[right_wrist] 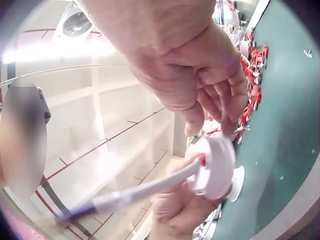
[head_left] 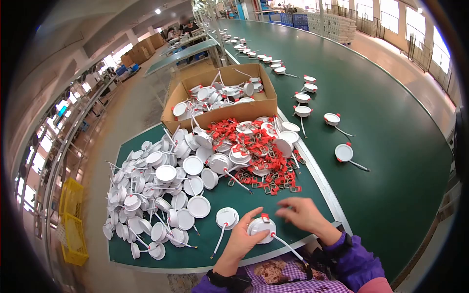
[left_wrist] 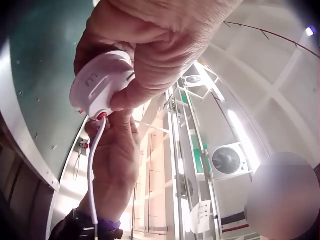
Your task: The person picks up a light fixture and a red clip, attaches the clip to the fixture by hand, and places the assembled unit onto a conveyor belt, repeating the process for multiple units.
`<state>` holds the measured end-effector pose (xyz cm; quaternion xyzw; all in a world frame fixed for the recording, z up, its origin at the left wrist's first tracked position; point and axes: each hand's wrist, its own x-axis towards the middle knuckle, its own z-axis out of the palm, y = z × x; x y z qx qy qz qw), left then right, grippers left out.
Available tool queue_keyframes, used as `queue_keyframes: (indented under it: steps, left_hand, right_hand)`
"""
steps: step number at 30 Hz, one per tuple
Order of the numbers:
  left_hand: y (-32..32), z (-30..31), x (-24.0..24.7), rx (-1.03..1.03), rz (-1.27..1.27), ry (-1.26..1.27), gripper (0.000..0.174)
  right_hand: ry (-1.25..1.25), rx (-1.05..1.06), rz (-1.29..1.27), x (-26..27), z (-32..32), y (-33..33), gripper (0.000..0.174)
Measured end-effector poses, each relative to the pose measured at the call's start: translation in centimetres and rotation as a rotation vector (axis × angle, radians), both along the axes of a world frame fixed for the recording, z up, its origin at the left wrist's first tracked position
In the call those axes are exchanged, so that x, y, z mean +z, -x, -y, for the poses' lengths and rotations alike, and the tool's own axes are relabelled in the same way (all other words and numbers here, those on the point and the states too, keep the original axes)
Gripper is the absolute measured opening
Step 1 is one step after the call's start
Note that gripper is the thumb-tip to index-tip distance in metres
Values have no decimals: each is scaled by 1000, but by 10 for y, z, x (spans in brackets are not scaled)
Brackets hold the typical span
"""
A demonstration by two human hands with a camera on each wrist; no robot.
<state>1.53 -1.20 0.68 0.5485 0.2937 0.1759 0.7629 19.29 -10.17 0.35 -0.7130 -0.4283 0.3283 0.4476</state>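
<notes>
My left hand grips a round white downlight by its rim, thumb across its back. A red spring clip stands at the light's upper edge, and its white cable trails toward the lower right. My right hand is just to the right of the light with loosely bent fingers and nothing seen between them. In the right wrist view, the fingertips of this right hand are close to the light's upper edge. A second downlight lies back up beside my left hand, cable toward me.
White downlights are heaped on the left of the green table, with red clips piled beyond my hands. A cardboard box of lights stands behind. On the right, a green conveyor belt carries spaced lights with red clips, past a metal edge.
</notes>
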Motion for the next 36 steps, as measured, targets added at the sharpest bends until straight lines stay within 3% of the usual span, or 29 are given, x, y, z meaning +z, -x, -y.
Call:
queue_keyframes:
  steps: [1,3,6,11,16,19,27,36]
  left_hand:
    - [2,-2,0,8,6,-8,56]
    - [7,-8,-3,97,66,123,52]
    - [12,-7,-10,217,103,213,46]
    - [8,1,-6,305,113,216,47]
    - [14,2,-13,224,62,269,49]
    - [14,4,-23,236,110,467,47]
    - [14,14,-28,51,236,678,33]
    - [14,4,-72,-84,289,686,30]
  right_hand:
    - [-97,-104,349,-15,-3,-9,24]
    - [-21,-226,671,-32,-5,-18,19]
    - [27,-223,803,-48,-8,-23,18]
    - [129,-136,850,-35,-9,-19,19]
    - [161,-49,841,-33,-4,-18,18]
    - [223,16,884,-36,-2,-18,14]
    - [145,191,1147,-34,4,-14,9]
    - [199,278,1120,-25,0,-13,11]
